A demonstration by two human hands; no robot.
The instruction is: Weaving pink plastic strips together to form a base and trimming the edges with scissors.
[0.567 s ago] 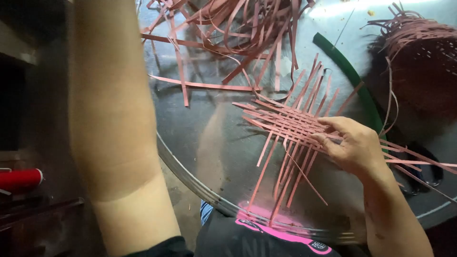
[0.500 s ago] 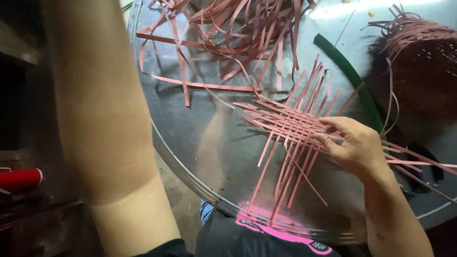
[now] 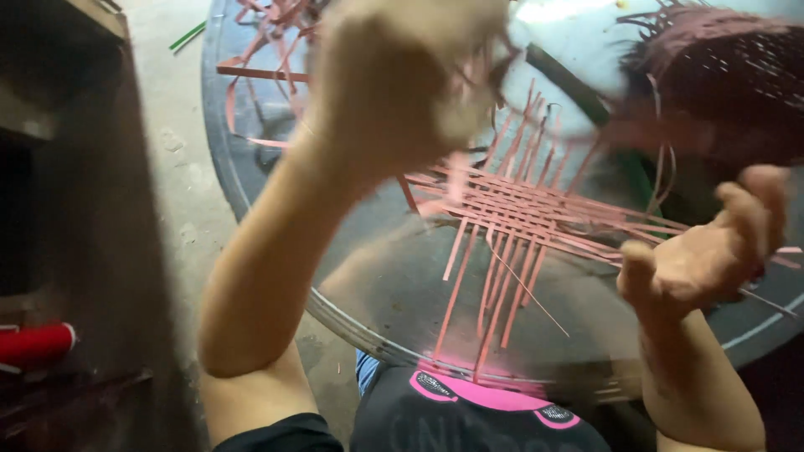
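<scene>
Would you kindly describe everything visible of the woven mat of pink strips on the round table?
The woven mat is a flat lattice of thin pink strips, like cane or plastic, crossed at its centre. Loose ends fan out toward the near table edge and the far side. It lies flat on the grey surface. The right hand hovers at its right edge, open; contact is unclear.

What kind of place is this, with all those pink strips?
Probably a small basket-weaving workshop. A flat mat of woven pink strips lies on a round metal table, loose pink strips are piled at its far edge, and a dark red woven basket sits nearby.
</scene>
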